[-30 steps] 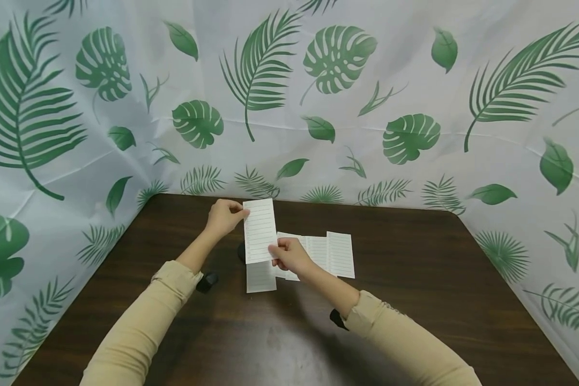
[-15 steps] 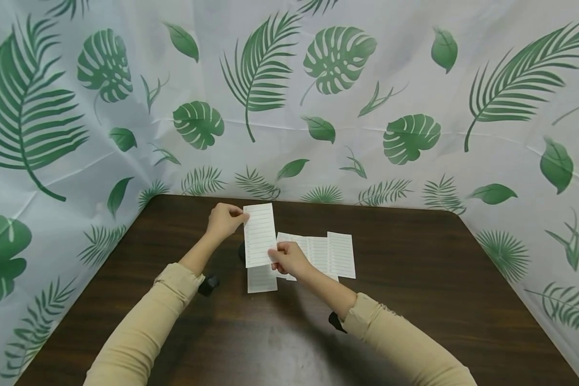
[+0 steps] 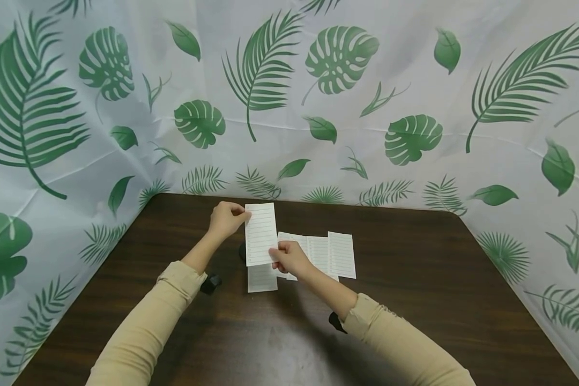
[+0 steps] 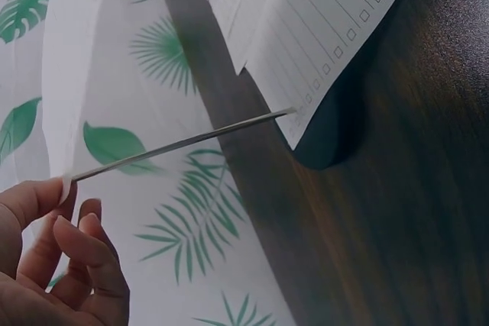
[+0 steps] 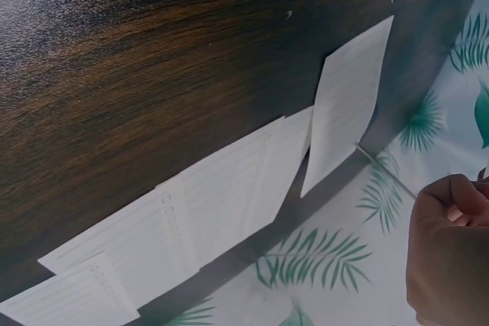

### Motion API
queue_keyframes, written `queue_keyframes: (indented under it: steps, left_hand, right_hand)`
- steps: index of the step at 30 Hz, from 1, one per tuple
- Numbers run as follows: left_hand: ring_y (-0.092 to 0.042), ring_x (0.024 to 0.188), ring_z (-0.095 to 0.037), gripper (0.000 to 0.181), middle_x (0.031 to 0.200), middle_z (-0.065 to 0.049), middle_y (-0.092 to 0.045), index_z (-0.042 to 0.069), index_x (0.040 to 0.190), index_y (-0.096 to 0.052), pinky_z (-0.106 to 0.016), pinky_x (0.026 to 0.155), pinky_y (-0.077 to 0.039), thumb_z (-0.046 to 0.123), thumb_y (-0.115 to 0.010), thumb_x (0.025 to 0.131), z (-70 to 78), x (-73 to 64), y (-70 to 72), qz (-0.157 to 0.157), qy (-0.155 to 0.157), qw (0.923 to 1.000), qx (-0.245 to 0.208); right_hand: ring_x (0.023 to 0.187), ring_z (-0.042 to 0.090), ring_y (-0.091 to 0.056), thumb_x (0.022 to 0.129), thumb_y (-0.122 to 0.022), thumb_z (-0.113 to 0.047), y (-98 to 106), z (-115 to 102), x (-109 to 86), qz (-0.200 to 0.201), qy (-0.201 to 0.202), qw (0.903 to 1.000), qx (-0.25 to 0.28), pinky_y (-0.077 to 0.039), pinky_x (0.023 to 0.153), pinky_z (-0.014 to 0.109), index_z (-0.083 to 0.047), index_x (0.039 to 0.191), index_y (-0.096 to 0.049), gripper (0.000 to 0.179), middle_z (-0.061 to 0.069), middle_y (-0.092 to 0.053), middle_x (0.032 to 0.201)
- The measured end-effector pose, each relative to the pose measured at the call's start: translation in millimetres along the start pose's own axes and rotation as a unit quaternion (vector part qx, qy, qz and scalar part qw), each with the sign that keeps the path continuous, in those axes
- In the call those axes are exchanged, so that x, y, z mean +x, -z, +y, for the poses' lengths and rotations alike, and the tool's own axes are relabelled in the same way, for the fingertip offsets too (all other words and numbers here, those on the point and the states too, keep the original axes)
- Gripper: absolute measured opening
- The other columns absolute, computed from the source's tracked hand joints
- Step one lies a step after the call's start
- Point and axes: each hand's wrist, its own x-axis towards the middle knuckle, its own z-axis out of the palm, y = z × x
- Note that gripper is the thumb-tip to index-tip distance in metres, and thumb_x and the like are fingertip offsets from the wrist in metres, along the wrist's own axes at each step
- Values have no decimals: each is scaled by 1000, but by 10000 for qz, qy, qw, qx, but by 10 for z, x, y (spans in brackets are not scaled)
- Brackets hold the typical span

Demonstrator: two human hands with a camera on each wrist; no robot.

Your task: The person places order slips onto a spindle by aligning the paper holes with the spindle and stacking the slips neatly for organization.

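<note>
My left hand [image 3: 227, 220] pinches the upper left edge of a lined white paper sheet [image 3: 260, 233], held up above the table. At the sheet's lower right edge, my right hand [image 3: 291, 257] grips it between thumb and fingers. In the left wrist view, a thin metal rod [image 4: 183, 143] runs from the left fingertips down to the corner of another lined sheet [image 4: 321, 28] with small boxes. Beside that corner shows a dark rounded base [image 4: 327, 139], largely covered by paper. The right wrist view shows only the back of the right hand [image 5: 451, 250]; its grip is hidden there.
Several lined sheets [image 3: 318, 252] lie overlapping in a row on the dark wooden table [image 3: 415, 300]. Another sheet [image 3: 262, 279] lies under the raised one, partly hidden. A white curtain [image 3: 352, 118] with green leaves stands behind the table and along its sides.
Both hands keep their hold on the raised sheet. It has come down slightly since one second ago, and has hardly moved in the last half second.
</note>
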Motion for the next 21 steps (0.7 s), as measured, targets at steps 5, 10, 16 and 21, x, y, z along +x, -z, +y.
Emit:
queue_keyframes:
  steps: [5,10,16,21]
  left_hand:
    - [-60,69,-20,27,97,-16,-68,-2,102,-70,-25,57,-51,21,-63,90,-72,35,24,-375,292,9963,-712]
    - [-52,62,-10,36,103,-13,-62,-3,112,-66,-22,55,-48,26,-60,92,-143,78,82,-972,964,9783,-1554]
    - [-48,57,-9,35,96,-13,-62,-5,111,-66,-21,53,-45,24,-60,92,-122,110,71,-982,1141,9758,-1586]
    - [-47,53,-8,30,83,-6,-59,-5,105,-68,-21,53,-44,21,-60,91,-171,125,-7,-991,1197,9753,-1570]
  right_hand:
    - [43,3,-39,94,-46,-3,-6,-20,8,39,34,10000,-3,-28,43,15,8,78,-54,21,-4,-48,48]
    - [43,4,-38,94,-46,-3,-15,-14,31,54,-25,10000,-34,-28,43,15,4,74,-52,22,-3,-48,48]
    - [43,5,-37,94,-46,-5,-41,42,45,-59,-169,9998,-68,-30,44,16,6,77,-54,22,-3,-47,49]
    - [42,4,-38,94,-47,-6,-72,99,34,26,-414,9990,-179,-32,43,15,0,70,-52,25,-4,-46,48]
